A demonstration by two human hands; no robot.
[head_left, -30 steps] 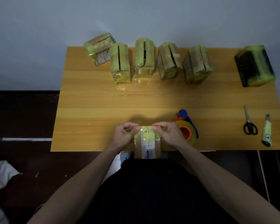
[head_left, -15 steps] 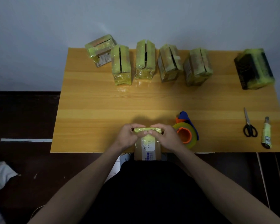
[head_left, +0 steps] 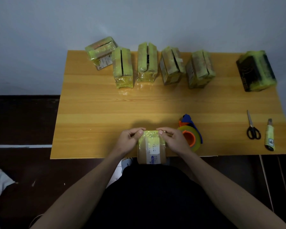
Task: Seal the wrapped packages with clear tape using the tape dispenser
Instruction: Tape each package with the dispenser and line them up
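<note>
Brown package [head_left: 151, 150] pinched by our left hand [head_left: 128, 140] and right hand [head_left: 173, 140]; we judge tape-smoothing underway, dispenser [head_left: 191, 135] next.

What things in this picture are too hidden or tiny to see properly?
All in the head view:
- Package label: print too small and dim to read.
- Package's lower end: hidden past the table edge.
- Its top corners: covered by the left hand and right hand.
- Tape dispenser: partly behind the right hand.
- Utility knife: blade state unclear, too small.
</note>
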